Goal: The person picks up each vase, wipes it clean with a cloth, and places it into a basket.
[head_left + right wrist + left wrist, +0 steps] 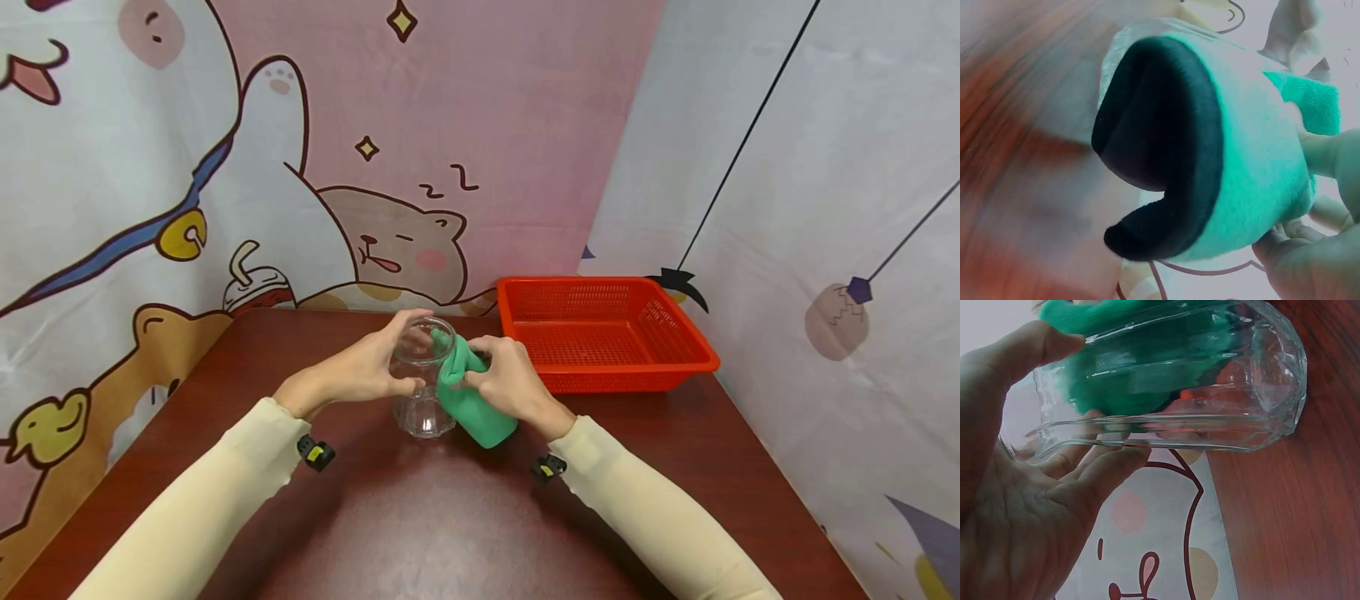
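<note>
A clear faceted glass jar [422,379] stands on the dark red-brown table [420,517] at its middle. My left hand [365,367] grips the jar near its rim, thumb and fingers curled round the glass [1166,394]. My right hand [504,379] holds a green cloth [471,400] bunched against the jar's right side, with one end tucked over the rim into the mouth. Through the glass the green cloth [1147,362] shows inside the jar. In the right wrist view the cloth [1241,162] fills the frame, folded over with a dark hollow, and my fingers [1329,156] curl round it.
An orange plastic basket [600,333] with nothing in it sits at the table's back right, close to my right hand. Cartoon-printed curtains close in the back and both sides. The table's near half [450,533] is bare wood between my sleeves.
</note>
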Demonstrator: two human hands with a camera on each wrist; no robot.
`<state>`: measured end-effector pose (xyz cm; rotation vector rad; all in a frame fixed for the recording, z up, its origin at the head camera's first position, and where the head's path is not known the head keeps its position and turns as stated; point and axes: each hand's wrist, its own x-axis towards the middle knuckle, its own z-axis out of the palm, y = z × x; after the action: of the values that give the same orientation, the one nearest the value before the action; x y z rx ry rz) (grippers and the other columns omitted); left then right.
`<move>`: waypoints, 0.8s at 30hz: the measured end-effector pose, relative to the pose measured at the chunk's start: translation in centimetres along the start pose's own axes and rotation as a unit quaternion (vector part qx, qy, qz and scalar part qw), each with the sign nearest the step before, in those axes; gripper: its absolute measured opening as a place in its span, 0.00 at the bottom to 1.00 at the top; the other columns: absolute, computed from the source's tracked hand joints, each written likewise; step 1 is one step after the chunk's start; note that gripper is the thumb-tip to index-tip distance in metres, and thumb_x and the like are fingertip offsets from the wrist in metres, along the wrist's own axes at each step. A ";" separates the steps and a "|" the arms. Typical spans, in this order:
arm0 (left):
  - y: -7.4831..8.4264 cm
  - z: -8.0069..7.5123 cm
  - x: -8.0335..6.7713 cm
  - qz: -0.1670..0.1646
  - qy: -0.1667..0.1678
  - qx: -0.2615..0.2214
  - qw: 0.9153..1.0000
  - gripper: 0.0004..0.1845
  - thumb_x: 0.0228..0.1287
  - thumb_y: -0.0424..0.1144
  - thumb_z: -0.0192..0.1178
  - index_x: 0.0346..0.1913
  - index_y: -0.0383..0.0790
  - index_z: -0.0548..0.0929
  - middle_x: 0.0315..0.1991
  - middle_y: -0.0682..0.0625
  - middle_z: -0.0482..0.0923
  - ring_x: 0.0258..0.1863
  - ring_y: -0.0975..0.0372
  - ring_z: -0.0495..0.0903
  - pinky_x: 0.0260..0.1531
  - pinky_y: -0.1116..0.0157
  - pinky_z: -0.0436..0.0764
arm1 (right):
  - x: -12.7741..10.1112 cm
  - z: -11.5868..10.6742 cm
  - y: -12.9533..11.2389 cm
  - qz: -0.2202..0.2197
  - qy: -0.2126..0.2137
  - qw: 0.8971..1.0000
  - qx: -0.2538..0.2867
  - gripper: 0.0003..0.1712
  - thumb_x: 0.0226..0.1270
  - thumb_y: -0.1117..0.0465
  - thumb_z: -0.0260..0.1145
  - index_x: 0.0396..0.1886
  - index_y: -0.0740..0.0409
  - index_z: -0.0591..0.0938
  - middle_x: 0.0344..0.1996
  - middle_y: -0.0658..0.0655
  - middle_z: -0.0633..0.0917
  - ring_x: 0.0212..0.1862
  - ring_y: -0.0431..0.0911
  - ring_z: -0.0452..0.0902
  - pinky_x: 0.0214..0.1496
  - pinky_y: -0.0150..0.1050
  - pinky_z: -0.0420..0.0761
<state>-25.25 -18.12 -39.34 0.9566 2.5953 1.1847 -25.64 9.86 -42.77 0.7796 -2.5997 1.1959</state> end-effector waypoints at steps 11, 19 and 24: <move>0.0 0.1 0.1 0.011 0.004 0.006 1.000 0.55 0.74 0.32 0.77 0.93 0.49 0.54 0.76 0.39 0.82 0.71 0.46 0.87 0.72 0.39 0.87 | 0.4 -0.9 -0.6 -0.019 0.038 0.998 0.053 0.19 0.70 0.66 0.86 0.59 0.57 0.96 0.49 0.55 0.99 0.46 0.45 0.94 0.52 0.40 0.94; 0.0 0.0 0.0 -0.001 0.006 0.004 1.000 0.56 0.73 0.31 0.77 0.94 0.51 0.53 0.76 0.41 0.82 0.73 0.45 0.86 0.73 0.39 0.87 | 0.5 -1.9 -0.5 -0.043 0.080 0.990 0.105 0.21 0.68 0.72 0.83 0.61 0.60 0.96 0.48 0.60 0.96 0.48 0.48 0.91 0.52 0.36 0.92; -0.1 0.1 0.1 0.007 0.010 0.009 1.000 0.56 0.72 0.30 0.76 0.93 0.50 0.54 0.76 0.40 0.82 0.74 0.44 0.86 0.73 0.38 0.86 | 0.0 -2.9 -0.7 -0.050 0.107 0.985 0.125 0.21 0.70 0.68 0.87 0.62 0.60 0.96 0.44 0.60 0.94 0.40 0.46 0.89 0.46 0.36 0.92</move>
<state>-25.34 -18.08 -39.45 0.9742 2.6233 1.1807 -25.41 11.71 -40.38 0.7664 -2.2414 1.5043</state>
